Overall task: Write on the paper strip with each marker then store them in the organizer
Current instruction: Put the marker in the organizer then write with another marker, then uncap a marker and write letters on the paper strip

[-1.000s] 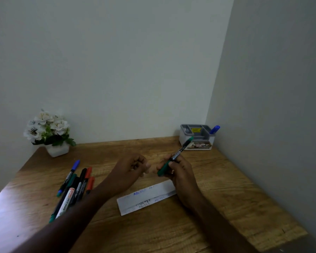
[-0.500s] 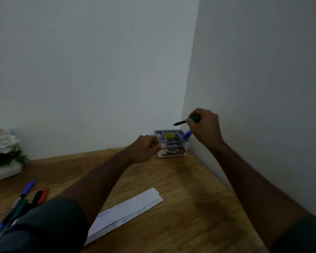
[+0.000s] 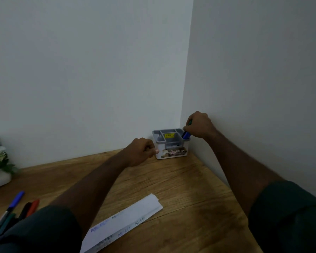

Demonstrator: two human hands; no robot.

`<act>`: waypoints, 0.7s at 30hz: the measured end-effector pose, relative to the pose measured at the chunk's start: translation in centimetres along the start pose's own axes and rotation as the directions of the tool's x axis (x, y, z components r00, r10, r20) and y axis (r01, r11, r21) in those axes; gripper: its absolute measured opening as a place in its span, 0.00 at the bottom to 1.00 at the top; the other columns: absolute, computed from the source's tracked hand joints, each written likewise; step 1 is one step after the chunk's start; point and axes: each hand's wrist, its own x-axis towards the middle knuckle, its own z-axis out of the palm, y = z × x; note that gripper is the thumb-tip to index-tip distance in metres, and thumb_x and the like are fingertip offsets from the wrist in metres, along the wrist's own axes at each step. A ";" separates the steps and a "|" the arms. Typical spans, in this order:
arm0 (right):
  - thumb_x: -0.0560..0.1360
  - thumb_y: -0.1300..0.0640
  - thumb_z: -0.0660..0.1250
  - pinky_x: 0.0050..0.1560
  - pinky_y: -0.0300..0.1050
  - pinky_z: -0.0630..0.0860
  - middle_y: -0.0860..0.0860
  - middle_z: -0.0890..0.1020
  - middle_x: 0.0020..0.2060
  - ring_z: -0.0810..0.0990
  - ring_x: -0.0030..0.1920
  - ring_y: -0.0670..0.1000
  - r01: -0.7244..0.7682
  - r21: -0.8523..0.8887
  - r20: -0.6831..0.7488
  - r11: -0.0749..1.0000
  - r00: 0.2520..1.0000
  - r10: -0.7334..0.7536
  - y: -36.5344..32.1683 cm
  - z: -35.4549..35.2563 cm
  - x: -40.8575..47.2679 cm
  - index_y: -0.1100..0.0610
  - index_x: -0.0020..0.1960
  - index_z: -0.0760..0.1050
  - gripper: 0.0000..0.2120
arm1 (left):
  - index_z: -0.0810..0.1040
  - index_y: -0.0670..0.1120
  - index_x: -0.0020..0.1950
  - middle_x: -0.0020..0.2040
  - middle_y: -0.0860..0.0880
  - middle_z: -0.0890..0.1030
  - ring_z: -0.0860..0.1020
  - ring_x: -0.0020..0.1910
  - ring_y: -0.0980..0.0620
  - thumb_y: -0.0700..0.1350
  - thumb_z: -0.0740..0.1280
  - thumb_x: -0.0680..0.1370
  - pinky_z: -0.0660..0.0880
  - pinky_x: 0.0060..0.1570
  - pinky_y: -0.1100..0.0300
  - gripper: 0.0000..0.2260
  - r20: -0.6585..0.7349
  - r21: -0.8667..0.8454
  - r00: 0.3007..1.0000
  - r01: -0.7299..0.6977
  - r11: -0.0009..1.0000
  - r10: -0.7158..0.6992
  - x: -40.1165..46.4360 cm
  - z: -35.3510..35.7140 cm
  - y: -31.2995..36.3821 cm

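The right grip (image 3: 199,126) curls around a green marker (image 3: 189,123), holding it over the right compartment of the grey organizer (image 3: 171,143), just above a blue marker (image 3: 186,135) standing there. The left grip (image 3: 141,151), fingers curled, pinches the organizer's left wall. The paper strip (image 3: 124,223) lies nearer on the tabletop (image 3: 181,189), loose markers (image 3: 16,207) at far left.

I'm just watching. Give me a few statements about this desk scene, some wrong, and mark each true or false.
1. The right hand holds a green marker over the organizer. True.
2. The organizer sits mid-desk. False: it is in the far corner by the walls.
3. The left hand touches the organizer's side. True.
4. The paper strip is blank. False: it bears writing.
5. A blue marker is already in the organizer. True.
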 end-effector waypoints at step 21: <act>0.71 0.53 0.71 0.41 0.39 0.70 0.46 0.82 0.37 0.77 0.39 0.45 0.478 0.370 0.137 0.796 0.820 -0.556 -18.9 11.2 -19.5 0.52 0.40 0.81 0.03 | 0.77 0.48 0.36 0.33 0.48 0.80 0.78 0.34 0.50 0.54 0.68 0.75 0.74 0.38 0.53 0.13 -0.344 0.039 0.901 0.294 0.955 -0.264 -21.8 -7.7 -7.9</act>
